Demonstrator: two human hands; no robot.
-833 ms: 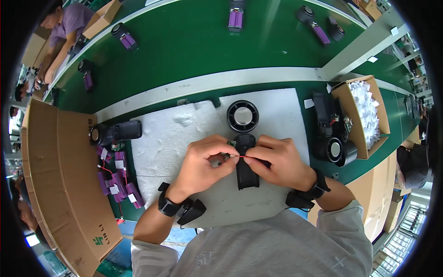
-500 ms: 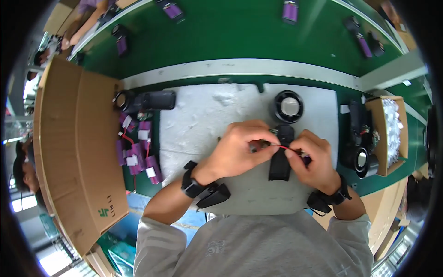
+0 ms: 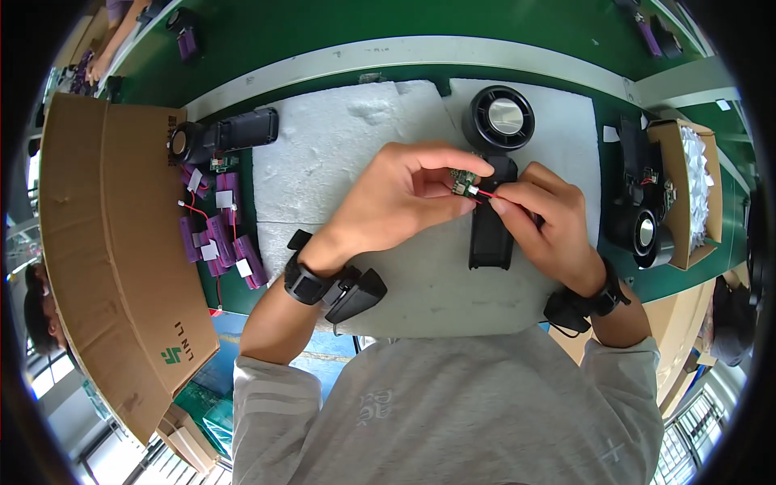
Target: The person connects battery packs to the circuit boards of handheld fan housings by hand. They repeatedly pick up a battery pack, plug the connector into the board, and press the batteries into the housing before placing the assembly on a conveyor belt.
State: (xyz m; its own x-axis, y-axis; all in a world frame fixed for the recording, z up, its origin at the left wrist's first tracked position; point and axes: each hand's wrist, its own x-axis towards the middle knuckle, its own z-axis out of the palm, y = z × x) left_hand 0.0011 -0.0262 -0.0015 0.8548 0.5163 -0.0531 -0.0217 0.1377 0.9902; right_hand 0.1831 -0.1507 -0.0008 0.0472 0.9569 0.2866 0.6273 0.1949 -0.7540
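Between the thumb and fingers of my left hand [image 3: 384, 198] is a small green circuit board [image 3: 463, 182]. My right hand [image 3: 550, 218] pinches a thin red wire [image 3: 487, 194] close to a small white plug [image 3: 474, 191] at the board's edge. Whether the plug is fully seated cannot be made out. Just under both hands lies a black handle-shaped housing [image 3: 491, 238], joined to or touching a round black head with a silver disc [image 3: 506, 118] beyond it. Both rest on a white foam mat [image 3: 323, 145].
Several purple battery packs [image 3: 217, 239] with red wires lie left of the mat. A black device [image 3: 242, 132] lies above them, beside a large cardboard box [image 3: 133, 259]. To the right are more black housings [image 3: 630, 190] and a small carton [image 3: 679, 234] of silvery pieces.
The view has shifted, so the bench appears higher. My left fingers have opened around the board, bringing it and the white plug into sight. My right fingers still pinch the red wire.
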